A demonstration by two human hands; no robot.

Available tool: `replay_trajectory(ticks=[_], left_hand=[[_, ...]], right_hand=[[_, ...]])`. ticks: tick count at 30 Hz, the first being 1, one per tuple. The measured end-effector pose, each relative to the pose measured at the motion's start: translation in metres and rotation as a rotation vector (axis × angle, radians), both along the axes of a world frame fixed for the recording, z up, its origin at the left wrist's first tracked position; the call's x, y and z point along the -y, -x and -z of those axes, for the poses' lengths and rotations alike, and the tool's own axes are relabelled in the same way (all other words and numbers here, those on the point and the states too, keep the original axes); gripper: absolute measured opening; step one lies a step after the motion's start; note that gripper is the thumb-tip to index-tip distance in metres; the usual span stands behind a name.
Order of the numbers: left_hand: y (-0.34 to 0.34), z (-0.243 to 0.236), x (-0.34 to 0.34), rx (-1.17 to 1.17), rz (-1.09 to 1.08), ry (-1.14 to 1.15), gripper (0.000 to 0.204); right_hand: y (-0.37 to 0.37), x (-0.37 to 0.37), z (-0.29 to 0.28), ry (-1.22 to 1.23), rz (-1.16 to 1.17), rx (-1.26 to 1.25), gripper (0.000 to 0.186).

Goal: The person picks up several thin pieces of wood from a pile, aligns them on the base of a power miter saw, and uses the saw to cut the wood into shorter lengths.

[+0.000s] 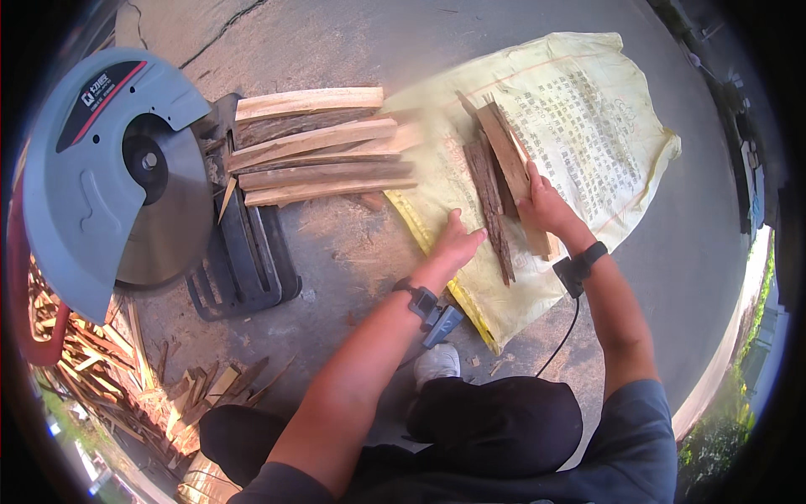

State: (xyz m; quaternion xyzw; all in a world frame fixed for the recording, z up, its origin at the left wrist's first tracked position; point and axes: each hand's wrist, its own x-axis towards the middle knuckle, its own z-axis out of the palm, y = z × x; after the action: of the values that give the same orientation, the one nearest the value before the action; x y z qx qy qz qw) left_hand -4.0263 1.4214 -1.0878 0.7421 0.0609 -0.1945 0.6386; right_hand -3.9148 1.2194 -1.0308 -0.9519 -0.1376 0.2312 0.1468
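Seen from the wearer's head, a person leans over a grey concrete floor (336, 290) dusted with sawdust, a bundle of split wood between their two bare hands. The bundle lies on a flat, pale yellow sack (588, 109) covered in rows of dark print, right of centre. The right hand (547, 206) grips a light brown plank (506, 160) by its right edge, thumb over the face. The left hand (460, 242) is loosely spread, thumb up and a finger reaching toward a dark, rough bark strip (484, 193) on the bundle's left side; whether it touches cannot be told. Each wrist wears a dark strap, and a thin black cable (564, 336) hangs from the right one. To the left of the sack, a row of longer sticks (323, 178) lies roughly side by side, their left ends at the black base (243, 269) of a cutting saw. Its blue-grey guard (75, 193) covers part of a round blade (180, 227). At lower left, below the saw, is a heap of splintered wood (101, 361)
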Motion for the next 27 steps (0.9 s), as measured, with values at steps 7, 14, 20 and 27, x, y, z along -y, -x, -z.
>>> replay_trajectory(ticks=[7, 14, 20, 27], left_hand=[[0.051, -0.020, -0.038, 0.060, -0.143, 0.124, 0.067], [0.071, 0.016, -0.111, -0.322, -0.781, 0.951, 0.046], [0.065, -0.004, -0.141, -0.258, -0.984, 1.053, 0.051], [0.079, -0.038, -0.169, 0.095, -0.551, 0.130, 0.062]], right_hand=[[0.021, -0.055, -0.057, -0.117, 0.015, 0.291, 0.077], [-0.048, -0.219, -0.041, -0.398, -0.314, 0.238, 0.069], [-0.040, -0.285, -0.017, -0.467, -0.279, 0.289, 0.062], [-0.074, -0.230, -0.020, -0.525, -0.164, 0.293, 0.056]])
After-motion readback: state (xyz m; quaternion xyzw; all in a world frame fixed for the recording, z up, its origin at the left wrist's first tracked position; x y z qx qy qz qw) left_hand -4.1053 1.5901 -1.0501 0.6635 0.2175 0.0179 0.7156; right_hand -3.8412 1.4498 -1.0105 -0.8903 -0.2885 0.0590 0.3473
